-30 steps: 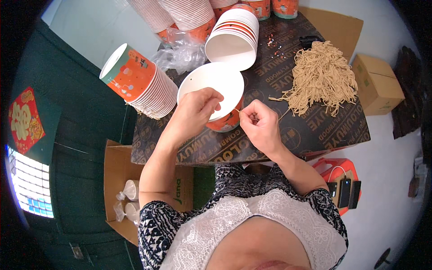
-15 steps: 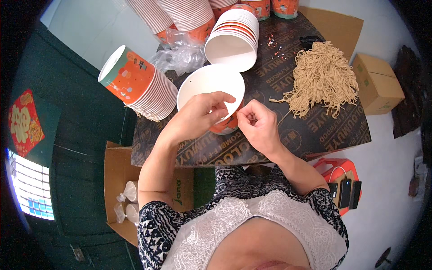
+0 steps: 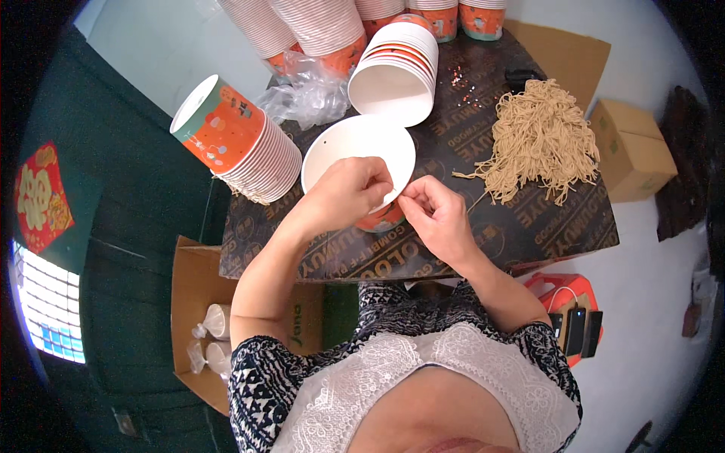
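A large white-lined paper bucket (image 3: pixel 321 162) with an orange printed outside stands tilted open toward me near the table's front. In its far left wall is a small dark hole. My left hand (image 3: pixel 349 189) reaches over the rim into the bucket, thumb and fingers pinched at the inner right wall; what they hold is too small to make out. Outside that same wall, my right hand (image 3: pixel 438 215) pinches close to the rim. A thin beige cord (image 3: pixel 477 202) shows behind the right hand, running toward the pile of beige cords (image 3: pixel 540 140); its end at the fingertips is mostly hidden.
Nested buckets (image 3: pixel 393 87) lie behind the bucket, and another stack (image 3: pixel 242 140) leans at the left with cords under it. Clear plastic bags (image 3: pixel 306 98), tall bucket stacks (image 3: pixel 321 30) and small coloured bits (image 3: pixel 464 90) are farther back. An open carton (image 3: pixel 200 302) stands below the table.
My left fingers have curled from a loose spread over the rim into a pinch inside the bucket. The right hand stays at the outer wall with its fingers shifted slightly.
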### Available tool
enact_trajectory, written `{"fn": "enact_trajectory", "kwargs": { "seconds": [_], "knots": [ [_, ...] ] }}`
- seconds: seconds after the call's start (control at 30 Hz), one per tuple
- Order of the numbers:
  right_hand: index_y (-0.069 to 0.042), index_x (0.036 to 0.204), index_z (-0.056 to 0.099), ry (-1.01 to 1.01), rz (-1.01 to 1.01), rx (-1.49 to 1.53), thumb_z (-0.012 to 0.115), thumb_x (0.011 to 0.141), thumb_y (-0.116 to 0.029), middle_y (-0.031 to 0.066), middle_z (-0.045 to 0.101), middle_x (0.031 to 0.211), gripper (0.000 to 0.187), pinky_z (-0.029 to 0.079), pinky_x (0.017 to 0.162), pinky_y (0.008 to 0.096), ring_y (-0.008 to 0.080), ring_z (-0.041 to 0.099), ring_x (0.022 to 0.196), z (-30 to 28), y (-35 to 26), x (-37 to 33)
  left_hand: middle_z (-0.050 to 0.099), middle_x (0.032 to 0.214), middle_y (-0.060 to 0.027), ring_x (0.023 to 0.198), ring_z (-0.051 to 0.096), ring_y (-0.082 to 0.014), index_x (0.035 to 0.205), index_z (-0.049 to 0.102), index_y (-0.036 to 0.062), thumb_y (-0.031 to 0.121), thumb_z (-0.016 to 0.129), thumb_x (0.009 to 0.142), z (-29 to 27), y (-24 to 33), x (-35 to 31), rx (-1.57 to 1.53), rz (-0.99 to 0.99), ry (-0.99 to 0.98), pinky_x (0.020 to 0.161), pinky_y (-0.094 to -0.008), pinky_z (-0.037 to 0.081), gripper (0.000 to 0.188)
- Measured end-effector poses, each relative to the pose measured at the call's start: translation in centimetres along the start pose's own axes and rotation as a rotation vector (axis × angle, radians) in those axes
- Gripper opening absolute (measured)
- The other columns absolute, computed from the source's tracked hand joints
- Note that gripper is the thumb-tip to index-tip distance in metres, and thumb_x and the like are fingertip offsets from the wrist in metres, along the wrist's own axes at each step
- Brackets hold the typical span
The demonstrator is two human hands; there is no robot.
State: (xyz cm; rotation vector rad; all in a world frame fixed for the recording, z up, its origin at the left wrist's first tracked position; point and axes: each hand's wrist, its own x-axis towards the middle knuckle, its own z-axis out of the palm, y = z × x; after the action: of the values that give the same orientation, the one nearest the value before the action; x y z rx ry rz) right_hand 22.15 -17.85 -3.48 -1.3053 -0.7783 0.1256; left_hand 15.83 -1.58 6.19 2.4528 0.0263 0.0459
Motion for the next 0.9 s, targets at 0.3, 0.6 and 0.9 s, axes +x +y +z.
{"fn": "enact_trajectory", "kwargs": {
  "seconds": [0.3, 0.6, 0.9],
  "knots": [
    [0.003, 0.09, 0.062, -0.086, 0.018, -0.18, 0.066, 0.087, -0.002, 0.0139, 0.066, 0.081, 0.006, 0.049, 0.059, 0.0315, 0.0184, 0.064, 0.067, -1.0, -2.1, -0.8, 0.066, 0.084, -0.0026, 0.07, 0.055, -0.0062, 0.077, 0.06, -0.0002, 0.004, 0.061, 0.088, 0.1, -0.1, -1.0, -0.317, -0.053, 0.085, 0.06, -0.0226, 0.045, 0.012],
    [0.003, 0.091, 0.065, -0.121, 0.012, -0.131, 0.064, 0.089, -0.003, 0.0101, 0.065, 0.077, 0.006, 0.046, 0.056, 0.0286, 0.0114, 0.058, 0.065, -1.5, -2.3, -0.4, 0.068, 0.076, -0.0061, 0.061, 0.05, -0.0061, 0.078, 0.063, -0.0006, 0.0, 0.062, 0.082, 0.3, 1.6, -0.4, -0.7, -0.161, 0.053, 0.054, -0.0213, 0.04, 0.004],
    [0.002, 0.09, 0.065, -0.212, 0.073, -0.09, 0.061, 0.095, -0.007, -0.006, 0.055, 0.072, 0.011, 0.034, 0.054, 0.0204, 0.0005, 0.042, 0.064, -2.5, -3.9, 1.1, 0.068, 0.076, -0.0061, 0.065, 0.055, -0.0081, 0.082, 0.066, -0.0014, 0.003, 0.064, 0.085, 0.6, 0.5, -0.2, -0.806, -0.149, -0.023, 0.061, -0.023, 0.044, 0.006]
  ]
}}
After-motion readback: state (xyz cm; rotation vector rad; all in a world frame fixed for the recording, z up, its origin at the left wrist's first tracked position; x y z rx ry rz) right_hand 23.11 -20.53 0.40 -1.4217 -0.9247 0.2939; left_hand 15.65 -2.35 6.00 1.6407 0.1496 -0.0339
